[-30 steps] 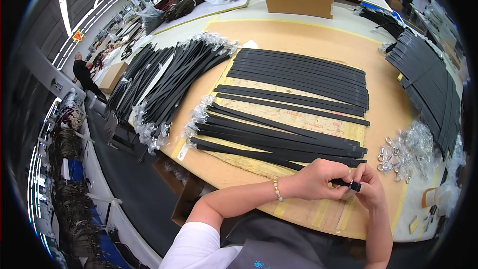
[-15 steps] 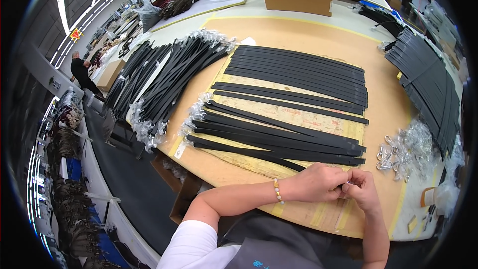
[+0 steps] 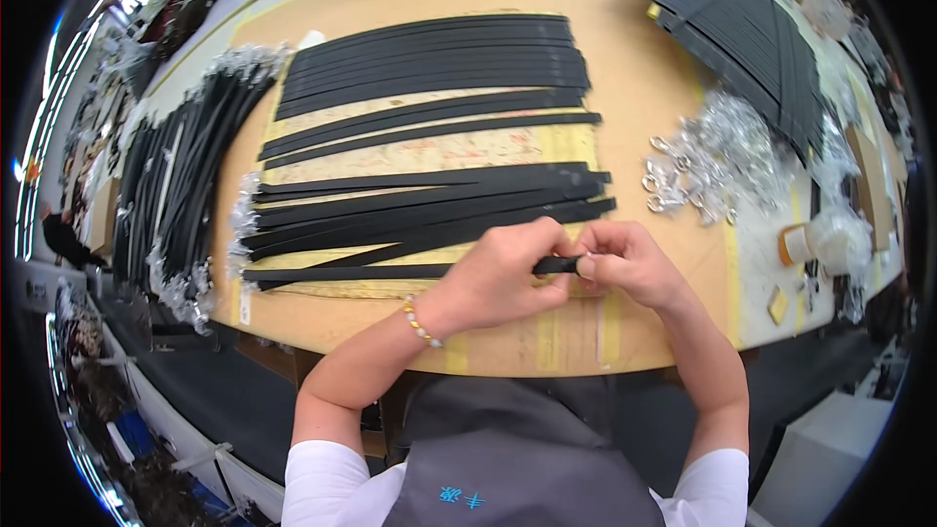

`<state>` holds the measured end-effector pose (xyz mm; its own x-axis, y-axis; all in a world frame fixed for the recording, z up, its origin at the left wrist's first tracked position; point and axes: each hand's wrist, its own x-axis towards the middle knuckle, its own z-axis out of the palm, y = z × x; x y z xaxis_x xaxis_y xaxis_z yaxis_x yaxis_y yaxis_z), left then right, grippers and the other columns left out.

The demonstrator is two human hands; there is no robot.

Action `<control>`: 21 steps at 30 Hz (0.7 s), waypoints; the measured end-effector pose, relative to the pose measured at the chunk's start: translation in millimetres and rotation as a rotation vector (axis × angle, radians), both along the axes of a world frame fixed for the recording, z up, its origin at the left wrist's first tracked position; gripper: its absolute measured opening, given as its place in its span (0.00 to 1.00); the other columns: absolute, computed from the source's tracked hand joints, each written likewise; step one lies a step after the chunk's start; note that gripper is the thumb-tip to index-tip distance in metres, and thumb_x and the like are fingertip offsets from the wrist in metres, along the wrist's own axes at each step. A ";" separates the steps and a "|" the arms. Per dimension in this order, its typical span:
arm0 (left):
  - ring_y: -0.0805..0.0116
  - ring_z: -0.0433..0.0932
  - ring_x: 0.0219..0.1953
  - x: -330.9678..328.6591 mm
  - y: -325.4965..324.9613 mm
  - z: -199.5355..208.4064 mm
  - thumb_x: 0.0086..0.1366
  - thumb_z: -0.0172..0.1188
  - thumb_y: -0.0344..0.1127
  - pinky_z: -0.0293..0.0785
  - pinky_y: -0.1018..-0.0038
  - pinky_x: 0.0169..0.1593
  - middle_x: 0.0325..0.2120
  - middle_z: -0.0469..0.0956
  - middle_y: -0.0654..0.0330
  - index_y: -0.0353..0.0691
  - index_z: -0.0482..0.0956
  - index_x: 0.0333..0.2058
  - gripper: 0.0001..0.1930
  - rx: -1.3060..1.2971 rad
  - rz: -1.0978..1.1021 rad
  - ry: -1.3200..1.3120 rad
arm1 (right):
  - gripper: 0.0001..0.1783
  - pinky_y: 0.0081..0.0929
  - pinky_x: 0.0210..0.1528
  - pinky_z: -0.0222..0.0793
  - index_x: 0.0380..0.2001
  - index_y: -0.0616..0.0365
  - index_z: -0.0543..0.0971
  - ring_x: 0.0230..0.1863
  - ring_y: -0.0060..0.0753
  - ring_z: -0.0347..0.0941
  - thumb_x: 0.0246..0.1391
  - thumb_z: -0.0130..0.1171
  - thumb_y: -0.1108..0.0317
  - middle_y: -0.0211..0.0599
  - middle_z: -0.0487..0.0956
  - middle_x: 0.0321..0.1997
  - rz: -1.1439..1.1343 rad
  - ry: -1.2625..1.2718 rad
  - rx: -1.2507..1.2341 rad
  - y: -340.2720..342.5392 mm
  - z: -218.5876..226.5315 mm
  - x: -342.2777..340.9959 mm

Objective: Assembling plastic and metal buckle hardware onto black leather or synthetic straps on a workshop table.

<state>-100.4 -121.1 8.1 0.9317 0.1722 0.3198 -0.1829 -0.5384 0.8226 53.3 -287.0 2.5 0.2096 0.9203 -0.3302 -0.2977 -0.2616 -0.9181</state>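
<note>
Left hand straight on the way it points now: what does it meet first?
Most likely the right hand, just right of the left hand, with a short piece of black strap showing between them; depth is hard to judge here.

We see plain black on the held strap (image 3: 556, 265) and on the laid-out straps (image 3: 429, 63), which stripe a cream-and-yellow board (image 3: 434, 149) flecked with faint red marks (image 3: 476, 152). Our desk (image 3: 639, 117) is tan crossed by yellow tape lines (image 3: 733, 303) and white toward its edge, with silvery metal rings (image 3: 657, 203) in clear plastic wrapping (image 3: 747, 151). We wear white sleeves (image 3: 327, 476), a dark grey apron (image 3: 527, 468) with bright blue lettering (image 3: 450, 495), and a beaded bracelet (image 3: 419, 325) in gold and whitish.
</note>
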 end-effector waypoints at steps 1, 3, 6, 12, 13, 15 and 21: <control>0.71 0.82 0.28 1.6 -0.3 0.3 0.53 0.70 0.26 0.80 0.76 0.32 0.27 0.81 0.57 0.35 0.78 0.36 0.13 -0.016 0.002 0.012 | 0.08 0.17 0.33 0.67 0.35 0.59 0.79 0.31 0.12 0.73 0.61 0.64 0.66 0.23 0.78 0.29 0.016 0.022 0.003 -0.8 -0.7 1.8; 0.76 0.80 0.28 3.7 -0.2 1.3 0.53 0.71 0.26 0.80 0.78 0.33 0.26 0.80 0.59 0.34 0.77 0.36 0.13 -0.028 -0.011 0.055 | 0.09 0.16 0.33 0.66 0.35 0.59 0.79 0.31 0.12 0.72 0.61 0.64 0.65 0.23 0.78 0.29 0.001 0.064 -0.012 -2.2 3.4 3.5; 0.56 0.85 0.34 4.1 -3.0 -0.1 0.54 0.69 0.26 0.83 0.69 0.36 0.30 0.81 0.52 0.33 0.75 0.36 0.13 -0.076 -0.035 0.135 | 0.12 0.16 0.31 0.64 0.35 0.61 0.78 0.30 0.12 0.70 0.61 0.67 0.63 0.25 0.78 0.30 0.032 0.123 0.017 -5.4 2.0 4.6; 0.77 0.80 0.28 1.9 -7.1 -3.3 0.52 0.70 0.24 0.79 0.79 0.32 0.26 0.80 0.59 0.33 0.77 0.34 0.12 -0.058 -0.001 0.078 | 0.13 0.17 0.33 0.66 0.36 0.61 0.79 0.30 0.13 0.71 0.63 0.67 0.62 0.26 0.78 0.29 0.060 0.114 0.053 -8.0 0.1 3.3; 0.76 0.80 0.28 1.9 -7.6 -3.9 0.52 0.70 0.24 0.78 0.79 0.32 0.26 0.80 0.59 0.33 0.77 0.34 0.12 -0.051 0.002 0.065 | 0.13 0.17 0.33 0.66 0.36 0.61 0.79 0.30 0.13 0.71 0.63 0.67 0.62 0.26 0.78 0.29 0.059 0.114 0.050 -8.4 0.1 2.9; 0.75 0.80 0.27 1.9 -7.6 -4.3 0.51 0.70 0.24 0.78 0.79 0.31 0.25 0.80 0.59 0.33 0.77 0.34 0.12 -0.046 0.010 0.054 | 0.14 0.18 0.33 0.67 0.36 0.61 0.79 0.30 0.14 0.72 0.62 0.68 0.61 0.26 0.78 0.29 0.053 0.078 0.046 -8.0 -0.1 2.4; 0.73 0.79 0.25 3.4 -5.1 -5.1 0.50 0.70 0.24 0.77 0.77 0.30 0.24 0.79 0.59 0.34 0.77 0.33 0.12 -0.016 0.008 0.045 | 0.13 0.18 0.33 0.67 0.36 0.61 0.79 0.30 0.15 0.72 0.62 0.68 0.61 0.26 0.79 0.29 0.061 0.077 0.034 -6.6 -0.2 4.5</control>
<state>-97.0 -126.2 2.9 0.9437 0.1847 0.2744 -0.1408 -0.5262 0.8386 57.8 -293.6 2.3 0.1284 0.9414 -0.3119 -0.3520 -0.2507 -0.9018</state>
